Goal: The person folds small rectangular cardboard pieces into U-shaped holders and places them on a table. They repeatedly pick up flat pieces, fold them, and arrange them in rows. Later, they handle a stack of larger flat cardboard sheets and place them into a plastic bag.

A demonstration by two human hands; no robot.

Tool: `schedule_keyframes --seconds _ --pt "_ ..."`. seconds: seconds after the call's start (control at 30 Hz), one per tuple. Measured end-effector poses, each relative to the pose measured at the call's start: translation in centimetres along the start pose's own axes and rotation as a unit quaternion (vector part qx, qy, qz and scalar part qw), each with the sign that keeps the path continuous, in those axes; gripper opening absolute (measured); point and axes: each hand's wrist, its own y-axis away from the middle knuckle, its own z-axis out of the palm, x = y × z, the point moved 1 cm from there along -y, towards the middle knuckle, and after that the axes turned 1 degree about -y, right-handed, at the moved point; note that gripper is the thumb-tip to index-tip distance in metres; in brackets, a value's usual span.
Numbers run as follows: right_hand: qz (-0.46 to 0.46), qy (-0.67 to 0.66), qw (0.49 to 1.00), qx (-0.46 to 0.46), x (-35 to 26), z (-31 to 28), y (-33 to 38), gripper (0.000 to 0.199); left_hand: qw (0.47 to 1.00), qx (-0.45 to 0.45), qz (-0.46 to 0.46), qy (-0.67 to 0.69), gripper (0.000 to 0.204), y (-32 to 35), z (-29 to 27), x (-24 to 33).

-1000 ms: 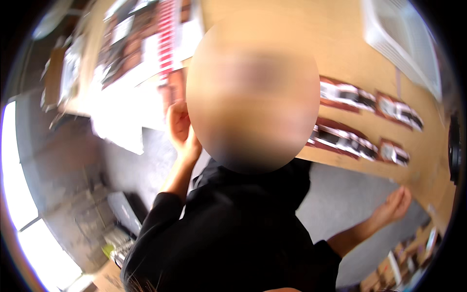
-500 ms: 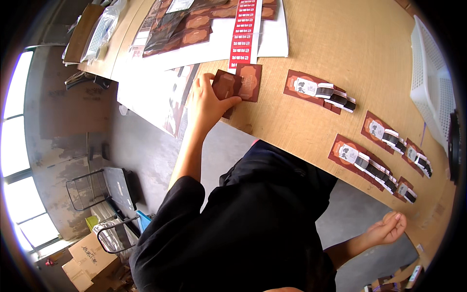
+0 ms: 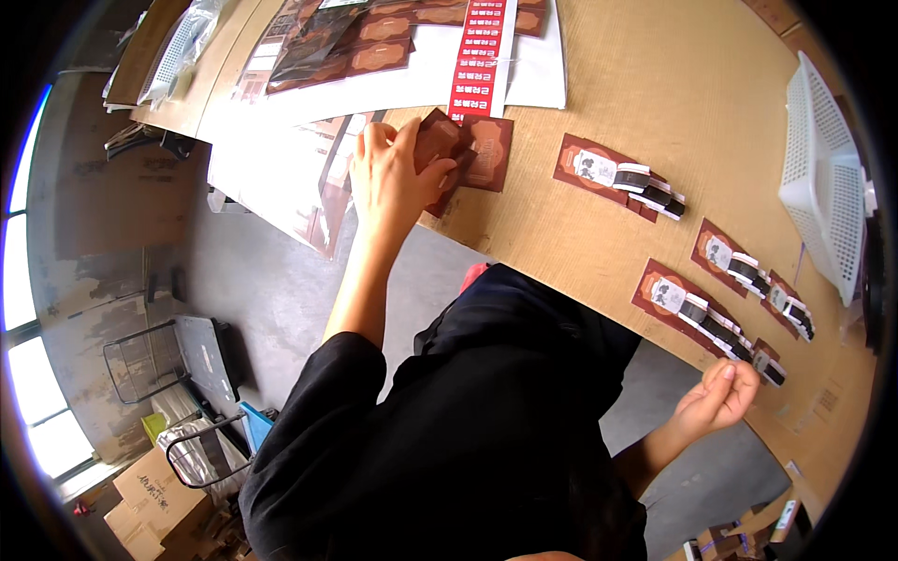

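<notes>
1. Pinching brown cards (image 3: 436, 140) in left hand (image 3: 388, 178) at the table's (image 3: 655, 75) near edge, overlapping another card (image 3: 491, 154)
2. Curling right hand (image 3: 718, 402) closed by the same edge, with contents impossible to tell
3. Hemmed in just beyond by red label strip (image 3: 477, 61) and white sheet (image 3: 538, 75)
4. Bordered rightward by label-topped cards (image 3: 592, 168), then white basket (image 3: 810, 187)
5. Free to move across bare table between strip and basket

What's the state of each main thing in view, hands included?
Left hand: closed on brown cards.
Brown cards: overlapping, held at a slant.
Right hand: fingers curled; contents unclear.
Red label strip: laid out straight.
Black-and-white pieces: overlapping in rows.
White basket: contents unclear.
</notes>
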Motion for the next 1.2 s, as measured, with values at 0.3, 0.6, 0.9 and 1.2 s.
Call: schedule_keyframes --seconds 0.3,0.6,0.9,1.2 --pt "0.022 -0.008 1.0 -0.015 0.8 1.7 1.0 0.005 0.996 -0.021 -0.019 0.09 0.04 -0.6 0.4 -1.1" --pt "0.085 -0.072 0.993 -0.034 1.5 3.3 4.1 0.006 0.931 -0.159 -0.041 0.325 0.029 -1.6 -1.5 -0.5" --pt "0.187 -0.21 0.917 -0.282 0.1 9.1 3.1 0.039 0.621 -0.168 -0.088 0.761 0.016 6.0 -1.1 10.7" --pt "0.213 -0.16 0.949 -0.165 0.3 8.6 1.5 0.017 0.621 -0.166 -0.028 0.766 0.018 6.3 0.0 11.4"
